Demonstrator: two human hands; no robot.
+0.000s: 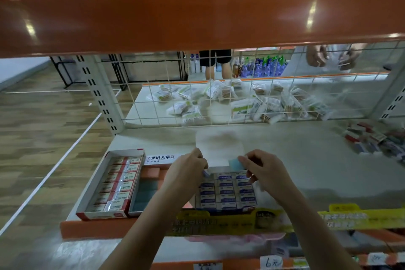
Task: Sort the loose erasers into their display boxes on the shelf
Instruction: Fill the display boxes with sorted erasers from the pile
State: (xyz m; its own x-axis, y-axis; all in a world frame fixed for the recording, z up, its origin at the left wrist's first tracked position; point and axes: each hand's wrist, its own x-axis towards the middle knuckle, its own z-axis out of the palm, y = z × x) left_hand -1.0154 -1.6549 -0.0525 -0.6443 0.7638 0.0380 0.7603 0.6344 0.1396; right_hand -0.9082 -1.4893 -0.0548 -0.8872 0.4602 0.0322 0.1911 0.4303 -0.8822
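Ideally, the right hand (260, 167), pinching a blue eraser (236, 163), should have seated it flat at centre frame; the left hand (188, 169) pinched another eraser (206, 173).

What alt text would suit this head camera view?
Two hands work over a display box of blue-and-white erasers on a shelf: the right hand pinches a light blue eraser, the left hand grips another.

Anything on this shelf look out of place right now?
Yes: a heap of loose erasers lies jumbled at the far right of the shelf, outside any box. The right hand pinches a light blue eraser over the box of blue-labelled erasers.
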